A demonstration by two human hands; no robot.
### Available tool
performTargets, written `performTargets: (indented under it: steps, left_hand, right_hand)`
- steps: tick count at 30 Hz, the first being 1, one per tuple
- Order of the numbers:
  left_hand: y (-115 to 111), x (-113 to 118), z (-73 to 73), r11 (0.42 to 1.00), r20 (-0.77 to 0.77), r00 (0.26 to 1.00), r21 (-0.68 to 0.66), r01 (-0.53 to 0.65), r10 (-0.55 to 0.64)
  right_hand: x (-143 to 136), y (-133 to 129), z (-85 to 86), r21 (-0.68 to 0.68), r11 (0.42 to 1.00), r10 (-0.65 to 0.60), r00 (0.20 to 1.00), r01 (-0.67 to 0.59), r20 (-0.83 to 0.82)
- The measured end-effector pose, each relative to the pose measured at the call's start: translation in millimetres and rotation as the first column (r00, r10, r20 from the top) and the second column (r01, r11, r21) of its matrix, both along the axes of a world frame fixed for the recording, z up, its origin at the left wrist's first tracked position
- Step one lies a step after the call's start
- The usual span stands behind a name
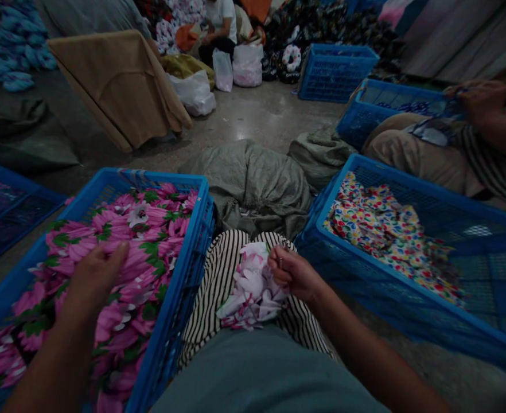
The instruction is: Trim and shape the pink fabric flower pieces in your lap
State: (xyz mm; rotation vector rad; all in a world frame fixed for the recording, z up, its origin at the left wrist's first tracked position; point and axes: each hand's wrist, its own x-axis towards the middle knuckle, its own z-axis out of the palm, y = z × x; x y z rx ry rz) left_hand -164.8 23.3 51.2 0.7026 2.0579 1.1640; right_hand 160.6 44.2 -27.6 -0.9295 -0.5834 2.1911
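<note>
My left hand (pixel 100 269) is over a blue plastic crate (pixel 203 186) heaped with pink fabric pieces that have green leaf-like ends. Its thumb and fingers are closed at the edge of one pink fabric piece (pixel 136 264). On my lap, over black-and-white striped cloth (pixel 212 281), lies a small pile of white and pink petal-shaped fabric pieces (pixel 257 284). My right hand (pixel 291 272) is curled at the right side of this pile, a ring-like band on one finger. What its fingers hold is hidden.
At right, a blue crate (pixel 408 178) holds colourful dotted fabric (pixel 377 223). A stuffed grey-green sack (pixel 253 172) lies ahead. Beside the right crate sits a person whose hand (pixel 489 106) shows. Farther back are a cloth-draped chair (pixel 115 86), white bags (pixel 248 64) and another crate (pixel 337 74).
</note>
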Motion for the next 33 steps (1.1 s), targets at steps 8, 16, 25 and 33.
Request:
performTargets:
  steps: [8, 16, 25, 33]
  left_hand:
    - [-30, 108, -39.4, 0.414, -0.375, 0.414, 0.084, 0.906, -0.83]
    - [-12, 163, -47.3, 0.3, -0.244, 0.347, 0.208, 0.931, -0.906]
    - [-5, 167, -29.7, 0.384, -0.083, 0.445, 0.384, 0.84, -0.892]
    - [-1, 168, -25.8, 0.74, 0.496, 0.562, 0.316, 0.594, -0.662]
  right_hand:
    - [39, -8, 0.0, 0.164, 0.978, -0.169, 0.954, 0.131, 0.248]
    - [65, -34, -4.3, 0.553, 0.737, -0.114, 0.734, -0.39, 0.669]
    - [39, -12, 29.5, 0.376, 0.892, -0.325, 0.934, 0.251, 0.149]
    - [11, -2, 30.1, 0.447, 0.87, -0.346, 0.904, 0.209, 0.252]
